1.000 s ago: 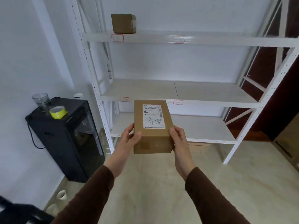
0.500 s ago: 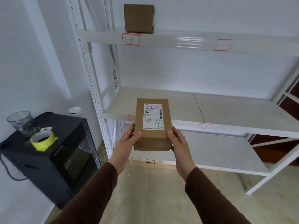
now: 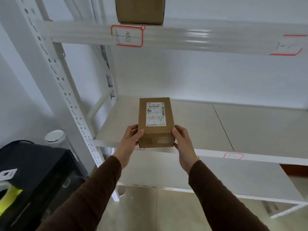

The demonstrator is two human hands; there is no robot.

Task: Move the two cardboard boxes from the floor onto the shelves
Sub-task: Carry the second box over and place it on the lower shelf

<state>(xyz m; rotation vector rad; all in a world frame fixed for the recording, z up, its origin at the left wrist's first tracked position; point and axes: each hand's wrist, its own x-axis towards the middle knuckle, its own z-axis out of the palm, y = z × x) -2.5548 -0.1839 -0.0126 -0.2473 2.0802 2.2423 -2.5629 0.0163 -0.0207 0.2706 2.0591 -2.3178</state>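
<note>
A brown cardboard box with a white shipping label on top is gripped from both sides, my left hand on its left face and my right hand on its right. The box hangs over the front left part of the middle shelf of a white metal rack. Whether its bottom touches the shelf I cannot tell. A second cardboard box stands on the top shelf, above a red-bordered label; its upper part is cut off by the frame.
A black cabinet with a yellow tape roll stands at the lower left beside the rack's perforated upright. A lower shelf lies beneath, with tiled floor in front. Red-bordered labels mark the shelf edges.
I have come closer to the rack, and both hands have carried the box forward and up from in front of the shelves to over the middle shelf's front left part.
</note>
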